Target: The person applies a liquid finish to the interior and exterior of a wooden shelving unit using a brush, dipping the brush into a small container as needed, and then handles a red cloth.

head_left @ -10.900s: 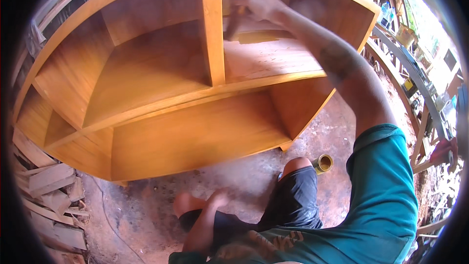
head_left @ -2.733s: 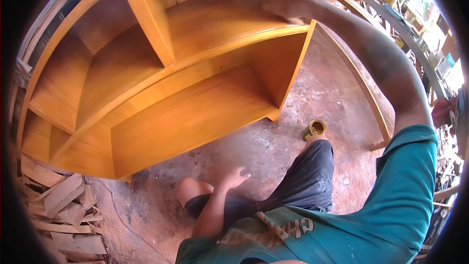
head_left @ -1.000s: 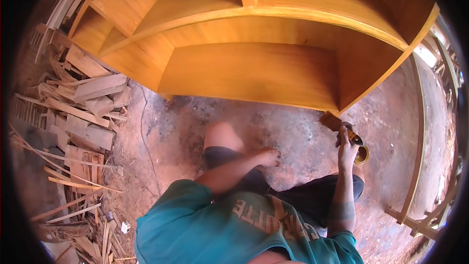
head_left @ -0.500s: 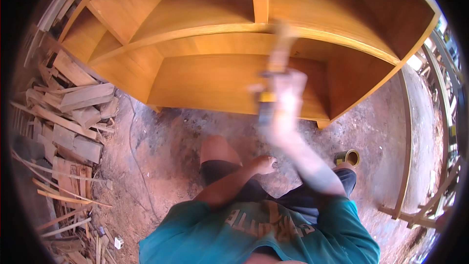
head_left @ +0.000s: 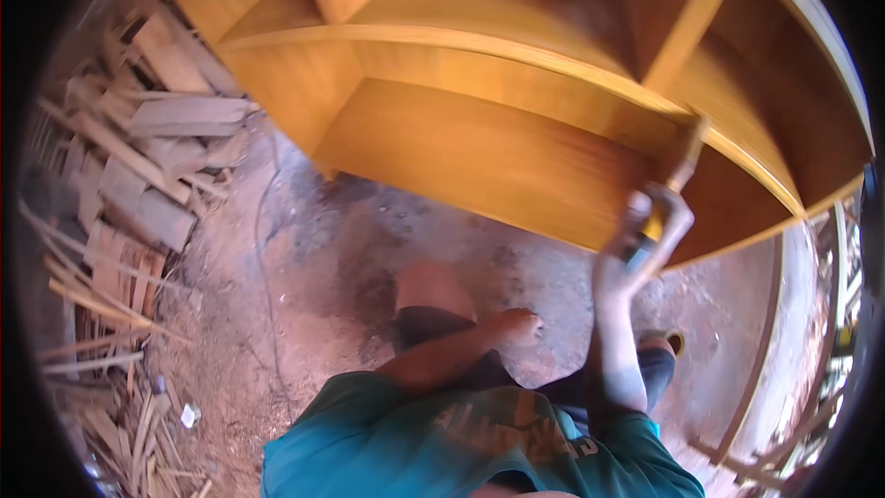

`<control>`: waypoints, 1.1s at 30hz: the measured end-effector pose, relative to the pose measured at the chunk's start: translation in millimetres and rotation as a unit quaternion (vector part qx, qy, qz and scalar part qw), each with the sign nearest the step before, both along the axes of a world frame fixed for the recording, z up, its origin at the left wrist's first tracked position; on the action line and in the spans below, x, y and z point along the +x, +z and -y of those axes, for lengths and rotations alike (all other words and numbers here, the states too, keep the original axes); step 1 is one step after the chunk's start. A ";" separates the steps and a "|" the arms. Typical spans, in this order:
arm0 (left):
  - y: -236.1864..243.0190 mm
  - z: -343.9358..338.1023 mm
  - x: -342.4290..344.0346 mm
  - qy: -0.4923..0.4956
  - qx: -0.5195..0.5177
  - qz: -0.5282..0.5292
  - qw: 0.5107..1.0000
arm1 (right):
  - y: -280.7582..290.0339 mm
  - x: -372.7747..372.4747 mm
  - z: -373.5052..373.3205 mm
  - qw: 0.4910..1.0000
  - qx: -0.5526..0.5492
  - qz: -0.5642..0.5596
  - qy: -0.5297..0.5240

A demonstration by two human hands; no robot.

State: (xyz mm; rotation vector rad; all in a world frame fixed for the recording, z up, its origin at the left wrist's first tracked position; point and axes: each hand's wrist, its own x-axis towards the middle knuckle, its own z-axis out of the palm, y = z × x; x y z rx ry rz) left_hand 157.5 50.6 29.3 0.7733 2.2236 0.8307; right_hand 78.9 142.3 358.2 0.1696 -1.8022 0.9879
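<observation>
My right hand [head_left: 659,221] is closed round a brush [head_left: 687,143] with a yellow-and-black handle, raised in front of the orange wooden cabinet [head_left: 479,143], its head at or near the middle shelf's front edge, below an upright divider [head_left: 691,18]; whether it touches is unclear. My left hand [head_left: 521,323] rests low by my bent left knee, fingers curled in, with nothing visible in them. A brass-coloured can [head_left: 675,343] is mostly hidden behind my right knee.
Scrap wood [head_left: 157,161] is heaped along the left, with a thin cord [head_left: 269,286] on the stained concrete floor [head_left: 323,240] beside it. A long curved timber frame [head_left: 756,378] stands at the right, with more clutter beyond.
My right hand came down from the upper compartment to the can, then rose with the brush to the middle shelf's edge. The view has swung, shifting the cabinet. My left hand stays low.
</observation>
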 end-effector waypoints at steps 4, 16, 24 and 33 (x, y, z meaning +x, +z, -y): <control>2.6 -1.7 -4.8 0.063 -0.013 -0.046 0.997 | 9.3 -1.3 139.1 0.923 -0.027 0.120 0.364; 57.8 -9.1 1.8 0.020 -0.037 -0.040 0.998 | -32.6 36.6 13.7 0.881 -0.123 0.238 0.390; 67.3 -6.3 -7.1 0.059 -0.060 0.006 0.996 | 156.6 -38.0 119.7 0.827 -0.092 0.194 0.519; 27.4 11.1 -15.7 0.094 -0.024 -0.028 0.995 | 191.8 -104.1 205.3 0.817 -0.104 0.197 0.532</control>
